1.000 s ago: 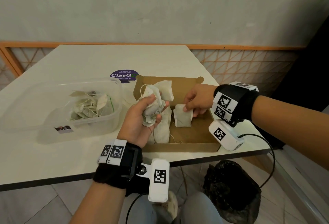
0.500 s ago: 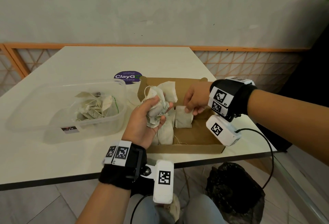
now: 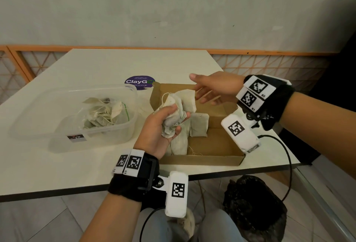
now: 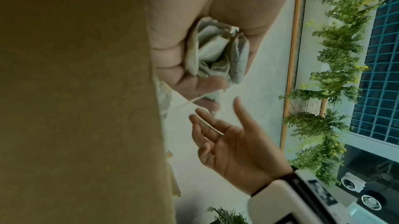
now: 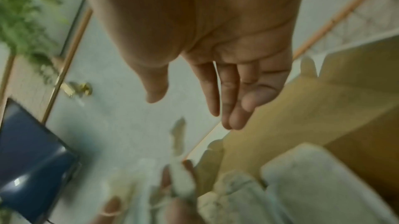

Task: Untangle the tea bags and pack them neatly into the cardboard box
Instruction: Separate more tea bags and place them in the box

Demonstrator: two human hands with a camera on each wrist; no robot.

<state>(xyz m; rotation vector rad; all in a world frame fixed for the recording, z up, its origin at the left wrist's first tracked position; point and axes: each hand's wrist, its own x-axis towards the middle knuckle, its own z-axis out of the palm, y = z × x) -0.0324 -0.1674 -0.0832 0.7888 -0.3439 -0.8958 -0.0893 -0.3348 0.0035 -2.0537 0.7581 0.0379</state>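
My left hand (image 3: 163, 124) grips a tangled bunch of white tea bags (image 3: 176, 111) just above the left side of the open cardboard box (image 3: 212, 141); the same bunch (image 4: 215, 53) fills its fist in the left wrist view. Several tea bags (image 3: 199, 124) lie packed side by side against the box's left half. My right hand (image 3: 210, 89) hovers over the box's far edge, fingers straight and spread toward the bunch, holding nothing. Its empty palm (image 5: 226, 74) also shows in the blurred right wrist view.
A clear plastic tub (image 3: 77, 118) with more tangled tea bags (image 3: 104, 112) stands left of the box on the white table (image 3: 57, 168). A purple round sticker (image 3: 139, 82) lies behind the box. A black bag (image 3: 254, 207) sits on the floor under the table's near edge.
My right hand let go of the tea bag it had set down in the box, lifted, and opened toward the bunch. My left hand stayed in place with the bunch.
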